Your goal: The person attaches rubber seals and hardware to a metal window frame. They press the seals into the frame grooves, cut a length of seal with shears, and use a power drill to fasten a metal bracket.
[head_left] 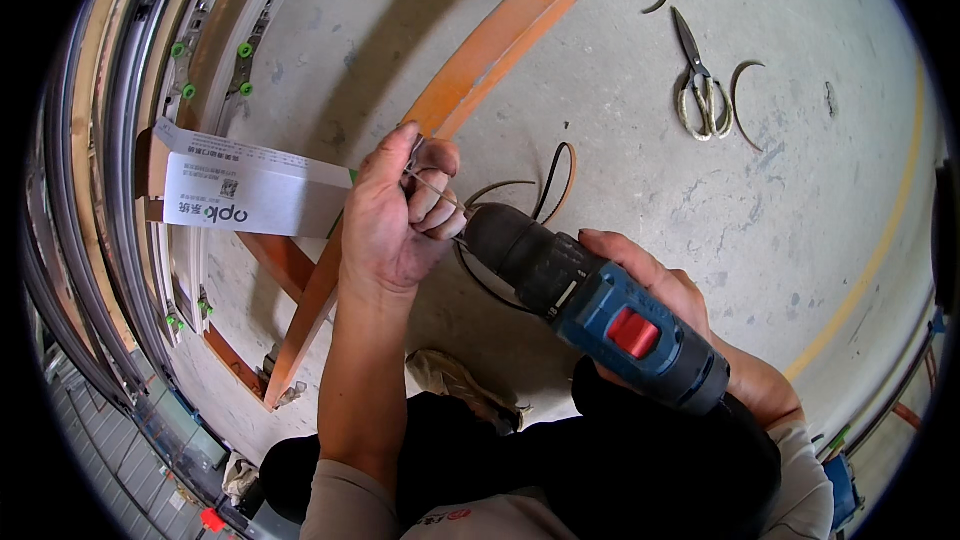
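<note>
My right hand is wrapped round a blue and black cordless drill with a red switch on top; its grip is hidden beneath the body. The drill's thin bit points up and left toward my left hand. Between thumb and curled fingers, my left hand pinches a small metal piece, mostly covered by the fingers. The bit's tip reaches this piece; whether it has entered it I cannot tell. Just beyond the left hand runs an orange metal beam.
A white printed carton lies left of my left hand, by long stacked profiles with green-capped fittings. Scissors and curved dark strips lie on the grey floor at the upper right. A yellow line crosses the floor.
</note>
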Demonstrator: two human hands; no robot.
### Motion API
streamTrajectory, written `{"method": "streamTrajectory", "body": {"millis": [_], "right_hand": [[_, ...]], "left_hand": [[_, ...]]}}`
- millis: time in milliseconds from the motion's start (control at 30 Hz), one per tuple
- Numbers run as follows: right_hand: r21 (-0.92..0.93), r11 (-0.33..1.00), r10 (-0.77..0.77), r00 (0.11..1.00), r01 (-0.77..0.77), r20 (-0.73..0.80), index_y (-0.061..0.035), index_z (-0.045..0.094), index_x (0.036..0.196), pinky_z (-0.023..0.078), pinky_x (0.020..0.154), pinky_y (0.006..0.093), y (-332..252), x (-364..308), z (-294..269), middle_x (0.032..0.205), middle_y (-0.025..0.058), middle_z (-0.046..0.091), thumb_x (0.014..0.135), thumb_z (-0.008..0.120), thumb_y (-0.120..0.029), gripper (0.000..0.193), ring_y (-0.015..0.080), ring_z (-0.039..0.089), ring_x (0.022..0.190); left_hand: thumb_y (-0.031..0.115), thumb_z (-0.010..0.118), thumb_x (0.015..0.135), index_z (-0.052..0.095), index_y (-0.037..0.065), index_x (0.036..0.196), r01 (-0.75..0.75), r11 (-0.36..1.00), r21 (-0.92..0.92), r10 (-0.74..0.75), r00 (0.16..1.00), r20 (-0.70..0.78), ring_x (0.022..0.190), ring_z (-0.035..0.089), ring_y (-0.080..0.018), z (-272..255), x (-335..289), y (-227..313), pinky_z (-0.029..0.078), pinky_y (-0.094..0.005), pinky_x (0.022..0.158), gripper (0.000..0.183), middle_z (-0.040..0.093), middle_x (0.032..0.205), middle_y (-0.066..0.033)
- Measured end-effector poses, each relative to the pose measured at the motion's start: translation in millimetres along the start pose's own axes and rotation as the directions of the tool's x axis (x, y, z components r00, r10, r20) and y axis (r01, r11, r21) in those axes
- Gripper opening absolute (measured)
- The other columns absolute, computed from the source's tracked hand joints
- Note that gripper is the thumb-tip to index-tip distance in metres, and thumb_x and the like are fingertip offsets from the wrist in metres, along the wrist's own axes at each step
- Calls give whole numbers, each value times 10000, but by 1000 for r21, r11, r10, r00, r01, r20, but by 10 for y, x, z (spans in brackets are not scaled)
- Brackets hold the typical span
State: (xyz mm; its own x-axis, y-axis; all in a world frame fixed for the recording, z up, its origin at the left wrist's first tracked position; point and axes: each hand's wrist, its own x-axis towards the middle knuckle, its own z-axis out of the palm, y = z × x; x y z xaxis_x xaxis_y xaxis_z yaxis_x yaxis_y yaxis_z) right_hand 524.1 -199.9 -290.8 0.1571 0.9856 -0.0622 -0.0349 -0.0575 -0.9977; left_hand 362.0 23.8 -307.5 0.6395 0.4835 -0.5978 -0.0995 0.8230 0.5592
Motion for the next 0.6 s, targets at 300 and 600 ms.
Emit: {"method": "streamTrajectory", "body": {"millis": [300,600], "right_hand": [[28,1000,0,1000,0,27,10,400,1470,559,808,281,15,-42,-21,1032,90,690,758,809,-148,837,200,712,872],[44,998,-58,995,55,84,-11,367,1512,564,935,345,-28,17,-76,1251,197,659,849,733,-72,760,286,711,1053]], "left_hand": [[381,409,1070,624,2,809,26,1000,13,-25,999,-40,381,184,-78,-9,-14,-69,176,-260,386,508,233,457,59],[359,432,1055,615,8,790,74,997,35,-67,982,-178,385,192,-77,47,-16,-87,177,-258,387,476,236,461,63]]}}
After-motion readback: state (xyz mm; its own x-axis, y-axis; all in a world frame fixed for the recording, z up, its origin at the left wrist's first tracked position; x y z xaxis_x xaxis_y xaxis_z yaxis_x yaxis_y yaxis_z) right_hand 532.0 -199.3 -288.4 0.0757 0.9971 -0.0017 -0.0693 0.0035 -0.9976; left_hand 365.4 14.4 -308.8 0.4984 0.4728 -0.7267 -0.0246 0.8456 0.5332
